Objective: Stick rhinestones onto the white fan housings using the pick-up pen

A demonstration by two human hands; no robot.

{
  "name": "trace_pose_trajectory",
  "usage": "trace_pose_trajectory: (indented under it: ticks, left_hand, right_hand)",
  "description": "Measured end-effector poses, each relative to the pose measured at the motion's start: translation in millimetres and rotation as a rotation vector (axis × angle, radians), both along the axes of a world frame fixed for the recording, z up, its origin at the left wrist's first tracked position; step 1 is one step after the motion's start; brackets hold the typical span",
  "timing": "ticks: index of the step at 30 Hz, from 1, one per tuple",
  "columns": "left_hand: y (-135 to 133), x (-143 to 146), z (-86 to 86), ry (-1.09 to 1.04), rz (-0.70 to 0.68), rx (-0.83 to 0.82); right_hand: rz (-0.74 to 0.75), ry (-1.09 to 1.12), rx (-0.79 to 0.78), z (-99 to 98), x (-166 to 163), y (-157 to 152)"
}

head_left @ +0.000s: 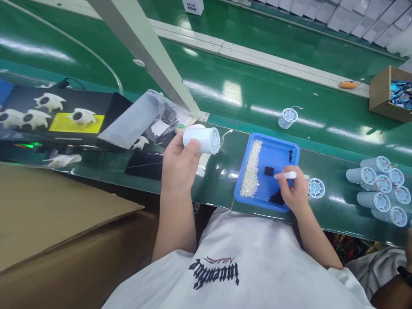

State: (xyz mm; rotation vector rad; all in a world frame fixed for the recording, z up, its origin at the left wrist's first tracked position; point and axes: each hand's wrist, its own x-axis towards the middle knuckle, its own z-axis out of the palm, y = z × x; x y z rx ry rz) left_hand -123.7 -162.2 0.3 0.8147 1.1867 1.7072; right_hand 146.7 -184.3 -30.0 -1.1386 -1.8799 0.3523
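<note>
My left hand [180, 161] is closed round a white cylindrical part [202, 139] with thin wires trailing from its end, held above the green bench edge. My right hand [293, 191] pinches a small white stick-like tool [286, 175] over a blue tray [283, 150]. The tray holds a strip of small whitish bits [252, 167], a black square piece [269, 171] and some dark bits near my fingers. A white round finned disc [316, 188] lies just right of the tray.
Several grey-white cylinders with wires [380, 184] lie at the right. One more [287, 117] sits on the green belt. A brown box [384, 92] stands far right, a plastic bag [141, 118] and a black machine [64, 116] at left, cardboard [48, 210] at the near left.
</note>
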Motion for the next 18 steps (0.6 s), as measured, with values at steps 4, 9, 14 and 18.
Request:
trace_pose_trajectory:
  ticks: [4,9,14,18]
  left_hand:
    - [3,4,1.6,-0.085,-0.053,-0.007]
    - [7,9,-0.2,-0.176,-0.022,0.006]
    - [7,8,-2.2,-0.157,-0.036,-0.008]
    - [5,8,0.0,-0.191,-0.028,-0.036]
  right_hand:
    - [-0.217,0.14,0.043,-8.0,8,-2]
    - [-0.233,0.14,0.009,-11.8,7,-4]
    - [-0.223,0.117,0.008,-12.1,5,-4]
    - [-0.232,0.036,0.034,-9.3,6,-5]
